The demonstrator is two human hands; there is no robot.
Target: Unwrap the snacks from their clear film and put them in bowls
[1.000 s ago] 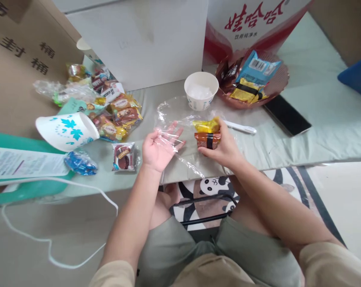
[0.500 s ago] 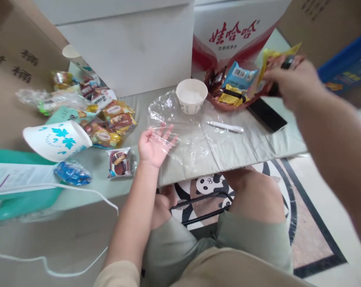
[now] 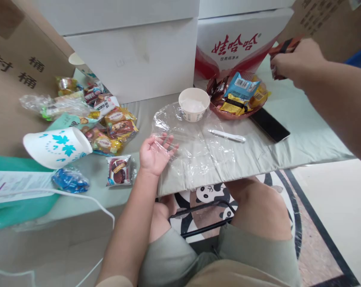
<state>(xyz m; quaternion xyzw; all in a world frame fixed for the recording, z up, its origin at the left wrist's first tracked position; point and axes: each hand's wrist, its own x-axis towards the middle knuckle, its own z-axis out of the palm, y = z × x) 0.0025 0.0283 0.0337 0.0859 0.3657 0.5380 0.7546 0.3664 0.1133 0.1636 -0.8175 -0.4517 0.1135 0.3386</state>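
Observation:
At the far right, beyond the bowl, my right hand [image 3: 301, 61] is closed around a reddish-brown snack packet [image 3: 285, 47] with a dark band; the fingers partly cover it. Palm up on the table, my left hand [image 3: 158, 155] has its fingers spread and touches a clear plastic bag [image 3: 195, 153], whose film lies partly over the fingertips. A white paper bowl [image 3: 195, 104] stands on the far part of that bag. The translucent brown bowl [image 3: 238, 115] beside it holds several wrapped snacks, among them a blue packet [image 3: 241, 86] and a yellow packet [image 3: 231, 104].
A white pen [image 3: 226, 135] and a black phone [image 3: 270, 124] lie in front of the bowls. Leftward are a tipped paper cup [image 3: 59, 147], piled snacks [image 3: 117, 119], a wrapped cake [image 3: 119, 170], a blue packet [image 3: 70, 180] and a white cable [image 3: 93, 198]. White boxes [image 3: 132, 63] stand behind.
My right hand has moved away from the brown bowl, back and to the right, with the reddish-brown packet. The yellow packaging seen beside the hand is no longer there. My left hand stays in place.

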